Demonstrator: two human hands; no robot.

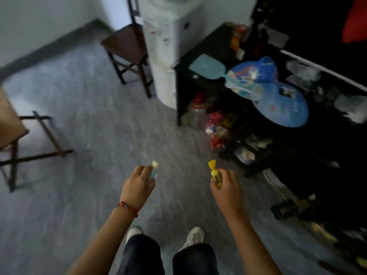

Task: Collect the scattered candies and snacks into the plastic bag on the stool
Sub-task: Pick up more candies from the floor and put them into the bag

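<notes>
Yellow candy [216, 174] gripped in right hand [226, 187] fingers; left hand [138, 183] fingers pinch pale candy [153, 171]

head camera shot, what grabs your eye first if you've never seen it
Two hands reach out low in the middle, each holding a wrapped candy: the left hand a pale candy, the right hand a bright yellow candy. To the right, a blue plastic bag sits on a cluttered dark shelf.
</notes>
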